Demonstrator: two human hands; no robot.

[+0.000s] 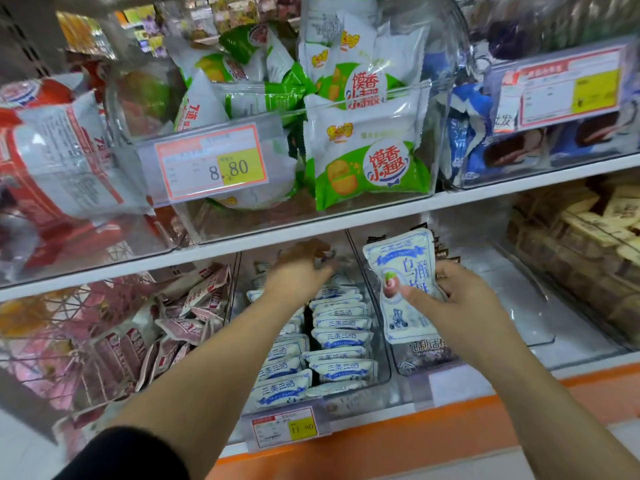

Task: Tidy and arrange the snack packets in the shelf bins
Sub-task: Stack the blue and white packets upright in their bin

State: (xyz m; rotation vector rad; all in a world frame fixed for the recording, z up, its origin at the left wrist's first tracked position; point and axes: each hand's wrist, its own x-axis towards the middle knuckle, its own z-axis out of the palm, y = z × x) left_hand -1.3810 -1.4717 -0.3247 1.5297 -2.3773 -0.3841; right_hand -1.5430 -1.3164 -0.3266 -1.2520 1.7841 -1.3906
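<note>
- Right hand (460,299): gripping white-and-blue plastic snack packet (403,268); thumb across the front, fingers curled behind.
- Held packet: upright, raised off the shelf, in front of the lower shelf's dark-packet bin (426,356), just right of the middle bin's side wall.
- Left hand (298,270): extended to the rear of the middle clear plastic bin (382,341), fingers curled downward, blurred; cannot tell whether anything is pinched.
- Middle bin contents: matching white-and-blue packets (337,337) standing on edge in two rows, front to back; left row less even than right.
- Small red-and-yellow price tag (285,427) clipped to the middle bin's front.
- Bin to the left: pink-and-maroon packets (194,306) lying jumbled, several tilted.
- Far right on the lower shelf: beige-and-brown packets (588,230) stacked in another clear bin.
- Upper shelf, centre bin: green-and-white puffed packets (367,157), front one upright against the clear wall; large red-bordered price label (211,168) reading 8.80 beside it.
- Upper shelf, left: red-and-white packets (52,150); right: blue-and-white packets (464,140).
- Orange shelf edge strip (450,420) below the lower bins.
- Black sleeve (121,455) on the left arm.
</note>
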